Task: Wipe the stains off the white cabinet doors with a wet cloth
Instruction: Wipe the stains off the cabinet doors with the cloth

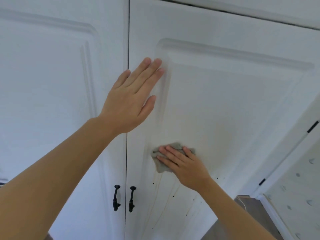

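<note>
Two white panelled cabinet doors fill the view, the left door [52, 101] and the right door [233, 110]. My left hand [131, 97] lies flat with straight fingers on the right door's left edge, beside the gap between the doors. Lower down, my right hand [181, 163] presses a crumpled grey cloth [160, 166] flat against the right door's panel. Dark specks and thin brownish drip streaks [173, 196] run down the door below the cloth.
Two black handles [116, 197] [132, 199] hang on either side of the gap, low down. A white door frame with black hinges [313, 126] stands at the right. A brown floor [245, 213] shows at the bottom right.
</note>
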Demonstrator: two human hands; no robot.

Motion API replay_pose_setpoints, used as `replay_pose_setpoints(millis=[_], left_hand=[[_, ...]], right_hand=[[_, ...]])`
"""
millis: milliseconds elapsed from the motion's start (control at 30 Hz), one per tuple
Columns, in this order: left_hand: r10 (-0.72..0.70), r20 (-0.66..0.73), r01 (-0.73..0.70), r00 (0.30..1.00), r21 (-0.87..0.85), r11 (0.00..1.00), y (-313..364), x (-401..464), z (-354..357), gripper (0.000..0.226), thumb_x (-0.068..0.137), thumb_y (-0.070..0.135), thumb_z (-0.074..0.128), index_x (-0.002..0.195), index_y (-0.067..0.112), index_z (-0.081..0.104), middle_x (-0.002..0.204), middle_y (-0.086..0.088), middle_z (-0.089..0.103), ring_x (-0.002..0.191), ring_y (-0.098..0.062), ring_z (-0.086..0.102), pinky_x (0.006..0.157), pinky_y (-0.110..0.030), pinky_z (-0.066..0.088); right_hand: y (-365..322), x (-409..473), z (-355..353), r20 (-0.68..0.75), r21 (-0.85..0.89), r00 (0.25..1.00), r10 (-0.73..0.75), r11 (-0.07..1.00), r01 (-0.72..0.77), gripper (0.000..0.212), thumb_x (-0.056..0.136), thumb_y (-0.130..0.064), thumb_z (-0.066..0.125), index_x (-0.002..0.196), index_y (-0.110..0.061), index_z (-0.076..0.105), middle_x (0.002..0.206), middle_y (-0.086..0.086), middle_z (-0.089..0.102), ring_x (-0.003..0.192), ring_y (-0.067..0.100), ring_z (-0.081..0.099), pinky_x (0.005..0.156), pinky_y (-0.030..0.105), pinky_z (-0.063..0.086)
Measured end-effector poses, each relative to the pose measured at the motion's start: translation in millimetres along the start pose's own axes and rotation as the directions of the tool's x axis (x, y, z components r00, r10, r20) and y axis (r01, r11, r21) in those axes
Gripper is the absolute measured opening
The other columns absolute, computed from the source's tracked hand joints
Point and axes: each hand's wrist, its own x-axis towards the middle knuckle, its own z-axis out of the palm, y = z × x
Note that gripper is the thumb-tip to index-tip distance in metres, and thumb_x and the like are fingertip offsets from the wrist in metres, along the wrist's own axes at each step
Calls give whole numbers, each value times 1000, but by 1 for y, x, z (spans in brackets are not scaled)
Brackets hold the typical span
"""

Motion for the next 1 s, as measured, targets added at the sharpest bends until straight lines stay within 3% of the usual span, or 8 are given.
replay_pose_setpoints(millis=[67,133,267,400,500,600,800,1000], left_hand=[[-8,-29,8,1000,16,1000,3,1,-1,51,94,23,35,142,6,34,150,-11,31,139,-23,25,104,-40,28],[-9,-93,12,996,24,1000,14,8,1,48,90,21,41,136,5,40,145,-18,37,134,-30,31,97,-42,31],[97,-182,-107,978,-49,993,56,40,15,46,85,14,48,130,3,47,141,-22,41,131,-35,33,98,-46,31],[147,-108,-154,983,-63,986,92,58,39,54,84,16,48,137,6,43,147,-15,35,138,-30,28,108,-49,22],[183,-71,-182,981,14,983,100,57,54,52,84,18,49,136,9,46,147,-11,35,138,-28,28,110,-53,14],[201,-77,-198,977,44,979,96,56,61,51,87,15,46,138,12,44,148,-9,36,138,-27,28,111,-52,11],[226,-92,-213,970,130,968,92,56,68,50,92,21,40,141,16,39,148,-7,34,139,-24,27,112,-49,10],[236,-142,-207,961,192,959,93,56,75,50,94,25,38,143,16,37,149,-7,34,139,-25,27,111,-50,12]], right_hand=[[33,-6,-10,-14,9,1000,-9,1000,9,77,83,-17,44,151,-23,9,159,-2,0,146,14,1,114,42,3],[81,0,-30,-107,47,974,201,979,-197,71,86,-27,49,149,-23,15,157,4,16,144,19,10,109,44,13],[158,20,-63,-252,134,761,598,800,-584,59,97,-37,32,148,-10,20,151,20,24,141,32,17,111,46,14],[133,18,-46,-269,292,532,803,595,-749,60,99,-39,21,147,-4,12,150,26,21,141,36,13,116,45,4],[82,-30,-16,-125,236,655,745,664,-710,59,101,-41,16,150,-9,6,155,19,4,145,31,2,116,48,8],[42,-91,7,53,145,829,557,817,-558,54,102,-43,13,138,-8,32,158,9,-8,143,29,6,103,56,24],[104,-79,-16,-44,95,889,455,888,-450,55,101,-46,14,149,-20,13,159,9,-2,142,25,9,101,56,24],[184,-1,-64,-188,399,380,906,424,-813,67,97,-42,29,148,-1,13,153,26,13,143,34,10,111,58,6]])
